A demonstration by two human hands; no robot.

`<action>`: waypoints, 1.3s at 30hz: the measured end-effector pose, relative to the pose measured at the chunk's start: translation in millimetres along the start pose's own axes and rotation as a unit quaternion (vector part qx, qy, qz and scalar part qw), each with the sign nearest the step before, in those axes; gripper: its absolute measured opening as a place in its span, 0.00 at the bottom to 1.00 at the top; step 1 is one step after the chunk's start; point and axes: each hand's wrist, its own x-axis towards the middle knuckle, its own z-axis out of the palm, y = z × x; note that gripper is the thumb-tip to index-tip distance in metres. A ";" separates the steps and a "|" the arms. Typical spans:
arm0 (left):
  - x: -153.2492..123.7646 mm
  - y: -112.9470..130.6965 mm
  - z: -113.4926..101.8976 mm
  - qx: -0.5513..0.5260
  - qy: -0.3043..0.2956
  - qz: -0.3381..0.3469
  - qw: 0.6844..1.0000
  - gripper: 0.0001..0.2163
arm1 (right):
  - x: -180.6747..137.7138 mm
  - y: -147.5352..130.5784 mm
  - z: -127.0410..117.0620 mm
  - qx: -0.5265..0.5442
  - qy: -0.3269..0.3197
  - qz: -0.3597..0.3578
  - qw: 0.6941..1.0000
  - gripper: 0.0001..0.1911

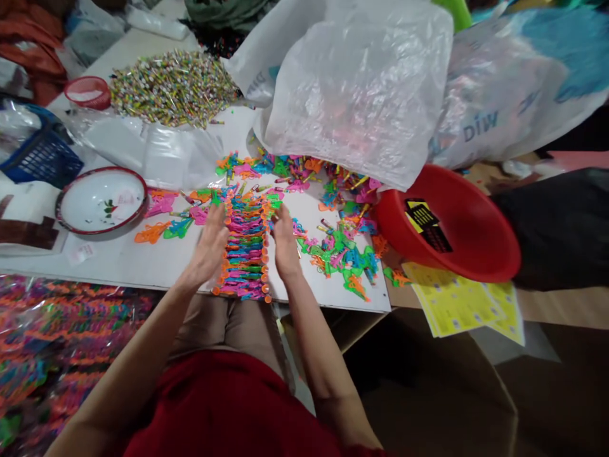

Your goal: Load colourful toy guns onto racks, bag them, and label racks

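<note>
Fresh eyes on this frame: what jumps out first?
A neat row of bright plastic toys at the centre of the white board, pressed between the left hand and right hand. Right of it sits a big red basin; above lies a clear plastic bag, with a heap of small colourful sticks at upper left.

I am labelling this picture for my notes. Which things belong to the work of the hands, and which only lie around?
Part of the work: left hand, right hand, the row of plastic toys pressed between them, loose toys beside it, white board underneath.

Only lying about: red basin, white bowl, yellow sheets, pile of small sticks, blue basket, clear bag.
</note>
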 end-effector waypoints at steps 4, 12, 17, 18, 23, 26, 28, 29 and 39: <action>-19.6 13.8 -22.4 -0.006 0.043 0.031 0.999 0.27 | -39.2 -26.9 -28.8 0.005 0.029 -0.036 0.999 0.31; -44.1 29.6 10.2 0.282 -0.073 0.103 0.951 0.27 | -78.5 -28.6 9.1 -0.201 -0.025 -0.133 0.970 0.28; -41.5 25.0 18.5 0.327 -0.073 0.094 0.937 0.24 | -66.7 -11.4 22.1 -0.217 -0.008 -0.101 0.971 0.24; -41.2 25.4 18.7 0.331 -0.072 0.094 0.936 0.24 | -65.1 -10.2 24.0 -0.220 -0.003 -0.093 0.971 0.24; -39.5 28.4 19.8 0.332 -0.076 0.096 0.935 0.23 | -61.9 -10.1 34.6 -0.219 0.031 -0.082 0.972 0.25; -40.6 29.2 14.5 0.309 -0.078 0.091 0.944 0.23 | -64.3 -13.8 33.2 -0.185 0.028 -0.087 0.978 0.25; -45.6 28.9 6.8 0.289 -0.065 0.101 0.950 0.24 | -66.5 -15.6 23.6 -0.136 0.027 -0.084 0.987 0.26; -49.7 28.5 2.6 0.284 -0.050 0.119 0.950 0.25 | -67.0 -15.2 15.9 -0.104 0.032 -0.080 0.991 0.27; -84.4 24.2 23.2 0.452 -0.078 0.184 0.869 0.27 | -33.8 58.1 -22.4 0.105 0.092 0.145 0.979 0.34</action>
